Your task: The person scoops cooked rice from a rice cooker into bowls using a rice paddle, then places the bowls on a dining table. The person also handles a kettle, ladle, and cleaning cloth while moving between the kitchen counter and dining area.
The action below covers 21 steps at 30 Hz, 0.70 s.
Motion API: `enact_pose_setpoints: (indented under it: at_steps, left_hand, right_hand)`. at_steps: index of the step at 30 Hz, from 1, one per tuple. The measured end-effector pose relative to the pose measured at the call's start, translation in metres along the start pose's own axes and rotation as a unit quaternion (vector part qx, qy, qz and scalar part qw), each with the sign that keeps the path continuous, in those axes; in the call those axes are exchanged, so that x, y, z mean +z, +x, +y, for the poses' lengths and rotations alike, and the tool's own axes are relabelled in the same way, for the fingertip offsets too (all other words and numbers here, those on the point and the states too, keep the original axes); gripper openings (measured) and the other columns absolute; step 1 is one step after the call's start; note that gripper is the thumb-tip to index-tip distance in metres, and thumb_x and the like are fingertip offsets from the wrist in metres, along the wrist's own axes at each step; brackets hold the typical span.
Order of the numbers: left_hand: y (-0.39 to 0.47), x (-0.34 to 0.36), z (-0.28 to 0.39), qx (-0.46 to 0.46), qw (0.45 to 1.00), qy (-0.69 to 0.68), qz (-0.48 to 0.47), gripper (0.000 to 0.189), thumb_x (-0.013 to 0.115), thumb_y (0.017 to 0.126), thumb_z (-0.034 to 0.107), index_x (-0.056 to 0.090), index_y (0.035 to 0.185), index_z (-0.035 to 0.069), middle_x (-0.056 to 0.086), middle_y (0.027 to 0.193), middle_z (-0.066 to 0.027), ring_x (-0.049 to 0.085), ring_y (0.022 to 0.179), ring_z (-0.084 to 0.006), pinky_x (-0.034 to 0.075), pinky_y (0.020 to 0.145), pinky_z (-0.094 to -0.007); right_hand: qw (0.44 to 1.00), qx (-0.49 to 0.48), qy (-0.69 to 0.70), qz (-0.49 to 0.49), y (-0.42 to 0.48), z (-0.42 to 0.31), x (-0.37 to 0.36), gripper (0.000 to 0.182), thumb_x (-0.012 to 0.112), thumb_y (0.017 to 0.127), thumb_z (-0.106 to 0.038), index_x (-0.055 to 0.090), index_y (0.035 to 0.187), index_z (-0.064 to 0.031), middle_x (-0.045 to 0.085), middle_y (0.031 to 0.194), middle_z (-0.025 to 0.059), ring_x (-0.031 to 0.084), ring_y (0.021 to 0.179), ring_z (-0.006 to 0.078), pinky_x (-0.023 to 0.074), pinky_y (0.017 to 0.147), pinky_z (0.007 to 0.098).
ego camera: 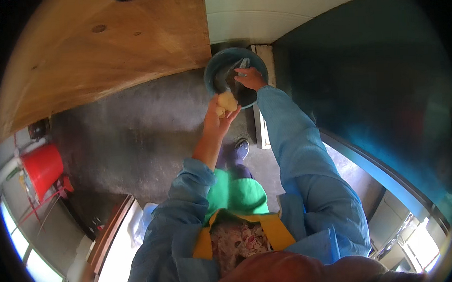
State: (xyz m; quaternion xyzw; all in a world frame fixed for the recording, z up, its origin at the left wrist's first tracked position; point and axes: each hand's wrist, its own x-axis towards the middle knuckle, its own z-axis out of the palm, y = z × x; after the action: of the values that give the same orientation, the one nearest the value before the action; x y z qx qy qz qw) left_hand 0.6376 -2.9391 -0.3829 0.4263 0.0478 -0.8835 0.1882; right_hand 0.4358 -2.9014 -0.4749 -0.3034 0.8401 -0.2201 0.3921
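Note:
My left hand [225, 116] holds several pale yellow, rounded lumps [227, 102] that look like peeled potatoes, just over the near rim of a round blue-grey basin [210, 79]. My right hand [251, 78] reaches over the basin's right side with its fingers apart. Beside those fingers, a clear plastic bag [245, 62] lies within the basin. Whether the fingertips touch the bag is not plain. The basin's inside is dark, so its other contents cannot be made out.
A wooden board or panel [131, 43] fills the upper left. On the right stands a large dark green panel [366, 67], with a pale post [264, 60] beside the basin. A red bucket [43, 168] is at far left. My shoe [242, 148] rests on the grey floor [134, 126].

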Motion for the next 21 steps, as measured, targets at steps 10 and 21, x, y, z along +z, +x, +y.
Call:
enact_pose_setpoints:
  at_steps: [10, 21]
  left_hand:
    - [0.180, -0.005, -0.021, 0.103, 0.969, 0.211, 0.073, 0.040, 0.064, 0.084, 0.036, 0.053, 0.110, 0.007, 0.059, 0.107, -0.0099, 0.056, 0.100, -0.0270, 0.045, 0.092, -0.0498]
    - [0.006, 0.039, -0.019, 0.094, 0.866, 0.487, -0.062, 0.048, 0.044, 0.094, 0.043, 0.048, 0.127, 0.009, 0.056, 0.120, -0.0098, 0.055, 0.105, -0.0200, 0.043, 0.089, -0.0343]
  right_hand:
    - [0.968, -0.078, 0.163, 0.176, -0.009, 0.065, 0.016, 0.027, 0.074, 0.068, -0.016, 0.066, 0.091, -0.0046, 0.063, 0.090, 0.0142, 0.062, 0.084, 0.0276, 0.0496, 0.076, 0.0346]
    - [0.943, -0.065, 0.137, 0.295, -0.274, -0.030, -0.035, 0.041, 0.061, 0.078, -0.015, 0.055, 0.115, 0.0014, 0.057, 0.111, 0.0234, 0.056, 0.101, 0.0397, 0.0450, 0.089, 0.0437]
